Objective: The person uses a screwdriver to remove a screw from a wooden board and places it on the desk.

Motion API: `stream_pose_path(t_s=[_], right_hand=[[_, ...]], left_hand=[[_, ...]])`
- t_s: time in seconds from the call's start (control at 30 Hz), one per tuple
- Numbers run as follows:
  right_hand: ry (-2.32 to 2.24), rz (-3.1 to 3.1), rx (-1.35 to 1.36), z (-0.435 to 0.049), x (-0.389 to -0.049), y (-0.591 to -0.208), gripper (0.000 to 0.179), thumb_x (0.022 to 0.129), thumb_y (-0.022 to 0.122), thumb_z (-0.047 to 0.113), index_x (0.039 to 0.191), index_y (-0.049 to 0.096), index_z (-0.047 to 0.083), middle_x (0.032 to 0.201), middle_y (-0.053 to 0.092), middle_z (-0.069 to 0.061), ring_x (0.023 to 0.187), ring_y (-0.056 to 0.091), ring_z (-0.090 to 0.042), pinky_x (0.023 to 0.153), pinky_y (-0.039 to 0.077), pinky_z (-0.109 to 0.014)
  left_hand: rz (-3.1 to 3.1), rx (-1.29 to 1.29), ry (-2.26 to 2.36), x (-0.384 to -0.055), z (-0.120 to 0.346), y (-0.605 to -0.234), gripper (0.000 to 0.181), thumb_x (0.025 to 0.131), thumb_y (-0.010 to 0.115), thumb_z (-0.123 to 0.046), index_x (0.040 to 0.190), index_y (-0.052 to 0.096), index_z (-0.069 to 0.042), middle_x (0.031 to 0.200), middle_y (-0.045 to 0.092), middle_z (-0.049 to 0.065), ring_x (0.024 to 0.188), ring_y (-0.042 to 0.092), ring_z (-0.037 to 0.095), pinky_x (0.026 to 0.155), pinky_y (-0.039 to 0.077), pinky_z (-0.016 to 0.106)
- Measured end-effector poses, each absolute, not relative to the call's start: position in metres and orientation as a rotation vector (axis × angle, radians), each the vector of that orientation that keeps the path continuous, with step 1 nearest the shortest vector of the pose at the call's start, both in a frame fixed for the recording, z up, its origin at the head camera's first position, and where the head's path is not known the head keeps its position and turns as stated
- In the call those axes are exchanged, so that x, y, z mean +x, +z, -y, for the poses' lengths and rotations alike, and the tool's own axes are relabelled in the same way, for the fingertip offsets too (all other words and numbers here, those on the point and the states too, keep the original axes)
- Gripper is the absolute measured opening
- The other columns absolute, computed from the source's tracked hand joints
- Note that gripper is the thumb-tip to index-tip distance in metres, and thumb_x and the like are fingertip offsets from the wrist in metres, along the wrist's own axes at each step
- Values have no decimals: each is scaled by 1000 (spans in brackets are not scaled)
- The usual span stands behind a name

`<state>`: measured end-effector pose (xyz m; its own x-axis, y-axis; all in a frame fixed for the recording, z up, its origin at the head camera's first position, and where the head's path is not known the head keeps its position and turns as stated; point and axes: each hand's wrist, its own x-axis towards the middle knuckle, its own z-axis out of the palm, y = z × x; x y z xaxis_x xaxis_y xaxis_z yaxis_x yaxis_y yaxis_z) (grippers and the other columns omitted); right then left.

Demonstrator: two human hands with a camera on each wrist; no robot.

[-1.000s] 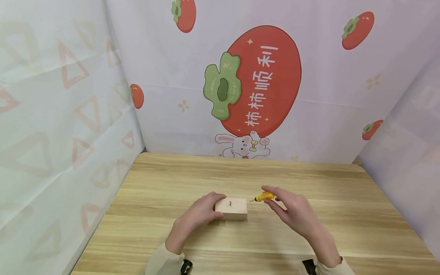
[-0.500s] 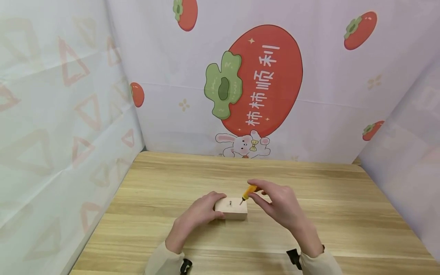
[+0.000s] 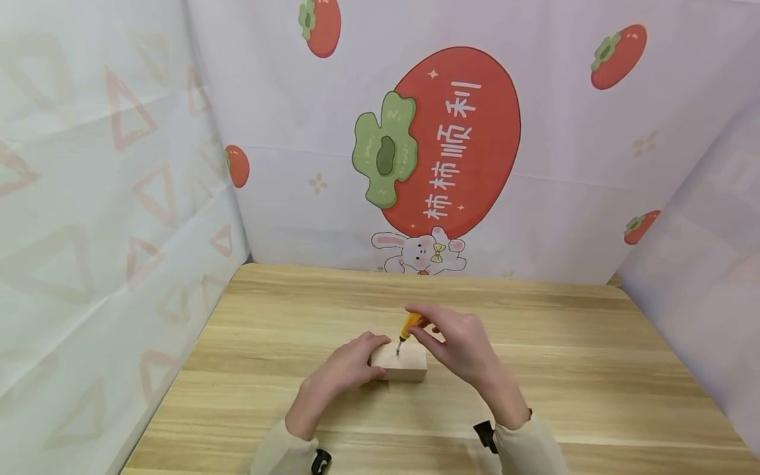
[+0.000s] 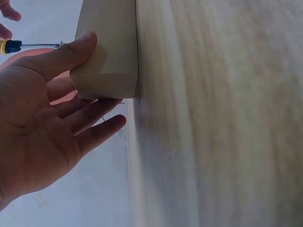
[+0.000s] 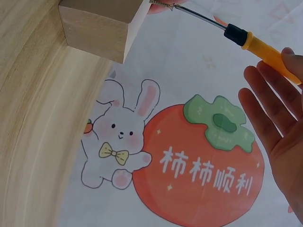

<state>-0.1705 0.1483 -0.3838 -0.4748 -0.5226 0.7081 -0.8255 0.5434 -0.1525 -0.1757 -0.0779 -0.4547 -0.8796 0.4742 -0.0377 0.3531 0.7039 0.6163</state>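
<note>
A pale wooden block (image 3: 410, 359) lies on the table, its left end gripped between the thumb and fingers of my left hand (image 3: 344, 366). A small screw (image 5: 162, 5) stands up out of the block's top face. My right hand (image 3: 454, 340) pinches the yellow handle of a screwdriver (image 5: 265, 52), held at a slant above the block. The screwdriver's tip meets the screw head in the right wrist view. In the left wrist view, the left thumb (image 4: 80, 47) presses one long side of the block, and the other fingers reach behind it.
The wood-grain table (image 3: 297, 303) stretches around both hands. Behind it hangs a white cloth (image 3: 285, 218) printed with persimmons and a rabbit; further cloth panels (image 3: 119, 198) enclose the left and right sides.
My right hand has carried the screwdriver leftward from beside the block to the screw, tilting it more upright. My left hand and the block have stayed in place.
</note>
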Motion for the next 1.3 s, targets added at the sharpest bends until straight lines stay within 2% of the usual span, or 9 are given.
stream_pose_path(t_s=[0.43, 0.67, 0.93, 1.07, 1.3], right_hand=[[639, 2218, 1051, -144, -172, -381, 44, 77, 85, 12, 118, 69, 11, 89, 73, 5, 73, 69, -5, 61, 55, -21], [771, 2252, 1042, -136, -171, -380, 41, 82, 81, 11, 120, 68, 17, 96, 69, 7, 73, 65, -2, 65, 53, -14], [950, 2250, 989, -125, -168, -380, 39, 78, 84, 8, 114, 71, 13, 93, 71, 4, 79, 68, -6, 63, 56, -21], [1007, 2254, 999, -121, -167, -378, 35, 79, 83, 7, 111, 68, 7, 91, 73, 1, 80, 71, -10, 64, 57, -22], [1055, 2276, 973, -120, -165, -377, 29, 82, 79, 4, 108, 68, 5, 91, 73, -2, 81, 73, -14, 64, 58, -24]], left_hand=[[-2723, 665, 924, -177, 78, -458, 57, 85, 79, -27, 136, 58, -10, 124, 63, 8, 106, 62, 20, 93, 51, 42], [-2729, 666, 919, -177, 78, -458, 57, 85, 79, -27, 136, 59, -10, 122, 63, 7, 102, 62, 19, 90, 51, 40], [-2731, 674, 919, -178, 78, -459, 57, 85, 79, -26, 136, 59, -11, 122, 63, 6, 102, 61, 18, 88, 51, 39], [-2742, 682, 910, -178, 78, -459, 57, 85, 79, -27, 136, 59, -12, 120, 63, 4, 101, 61, 16, 87, 51, 37], [-2745, 685, 911, -180, 79, -461, 57, 85, 80, -27, 136, 59, -11, 120, 63, 4, 102, 62, 17, 88, 51, 38]])
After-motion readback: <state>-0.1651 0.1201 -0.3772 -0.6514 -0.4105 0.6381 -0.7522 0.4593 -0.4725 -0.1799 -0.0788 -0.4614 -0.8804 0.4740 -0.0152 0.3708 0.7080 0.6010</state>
